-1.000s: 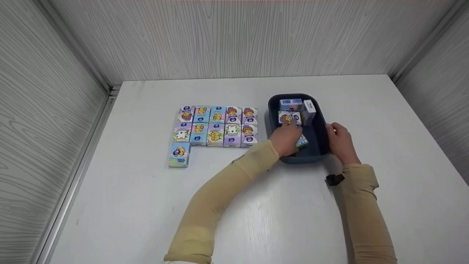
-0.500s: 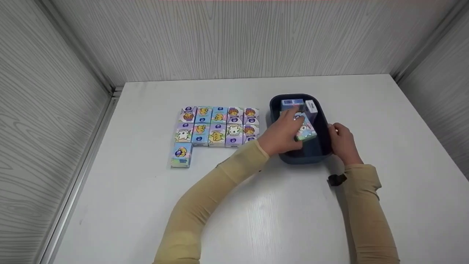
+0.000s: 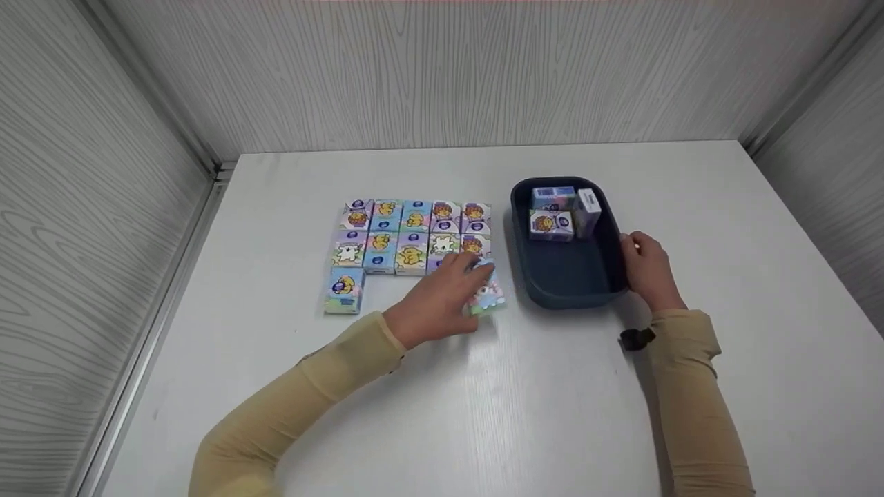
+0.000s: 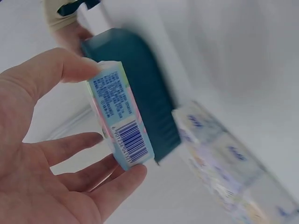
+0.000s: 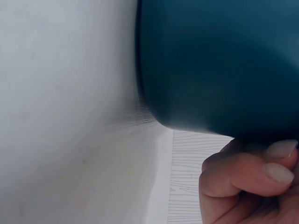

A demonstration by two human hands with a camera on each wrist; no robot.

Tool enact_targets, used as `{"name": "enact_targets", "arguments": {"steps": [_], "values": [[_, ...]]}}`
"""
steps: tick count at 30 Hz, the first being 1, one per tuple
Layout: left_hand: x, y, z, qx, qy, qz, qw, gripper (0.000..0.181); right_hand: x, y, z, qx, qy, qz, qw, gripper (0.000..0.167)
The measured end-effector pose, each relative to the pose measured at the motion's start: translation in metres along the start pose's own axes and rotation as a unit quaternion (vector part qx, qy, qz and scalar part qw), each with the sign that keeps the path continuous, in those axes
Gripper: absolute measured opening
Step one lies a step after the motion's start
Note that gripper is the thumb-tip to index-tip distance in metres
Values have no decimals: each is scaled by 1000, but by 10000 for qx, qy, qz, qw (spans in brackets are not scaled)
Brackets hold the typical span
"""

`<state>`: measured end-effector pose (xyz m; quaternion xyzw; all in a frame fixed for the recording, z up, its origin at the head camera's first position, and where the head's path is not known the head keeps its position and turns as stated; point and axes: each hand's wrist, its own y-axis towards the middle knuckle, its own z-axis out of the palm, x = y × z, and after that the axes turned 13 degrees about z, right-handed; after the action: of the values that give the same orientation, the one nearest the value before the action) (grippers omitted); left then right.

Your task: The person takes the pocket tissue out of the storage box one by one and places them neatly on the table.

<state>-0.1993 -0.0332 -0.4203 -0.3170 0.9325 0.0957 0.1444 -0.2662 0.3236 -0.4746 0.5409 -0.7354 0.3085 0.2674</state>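
Note:
In the head view my left hand (image 3: 435, 302) pinches a small printed box (image 3: 489, 295) between thumb and fingers, just in front of the right end of the laid-out boxes. The left wrist view shows this light-blue box (image 4: 117, 102) with its barcode side facing the camera, the thumb on one end and fingertips at the other. My right hand (image 3: 649, 270) grips the right wall of a dark blue-green bin (image 3: 573, 301); in the right wrist view its curled fingers (image 5: 233, 179) sit against the bin's rim. Inside the bin are three boxes (image 3: 551, 226) towards the far end.
Left of the bin, several cartoon-printed boxes (image 3: 411, 254) lie side by side in two rows on the white table (image 3: 539, 400). A single blue box (image 3: 344, 290) begins a third row at the left. Grey wood-grain panels (image 3: 483, 76) enclose the back and sides.
My left hand has lifted a box out of the bin and carried it left, towards the laid-out rows. The right hand keeps its place on the bin.

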Motion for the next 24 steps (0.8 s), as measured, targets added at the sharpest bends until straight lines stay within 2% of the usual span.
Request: {"name": "enact_targets", "arguments": {"steps": [5,9,12,17,24], "values": [[14,-42,10,435,-274,-688,9963,81,-1,0,-1,17,50,24,10000,44],[24,-63,14,719,-209,-1013,9920,77,-1,-1,-1,-55,26,-46,10000,43],[31,-73,13,797,-37,-1122,9905,70,-1,-1,-1,-113,-33,-120,9999,44],[41,-85,10,755,180,-1211,9896,61,-1,-2,0,-136,-120,-210,9996,44],[50,-91,9,524,262,-1312,9896,54,-1,-1,1,-137,13,-238,9996,43]]}}
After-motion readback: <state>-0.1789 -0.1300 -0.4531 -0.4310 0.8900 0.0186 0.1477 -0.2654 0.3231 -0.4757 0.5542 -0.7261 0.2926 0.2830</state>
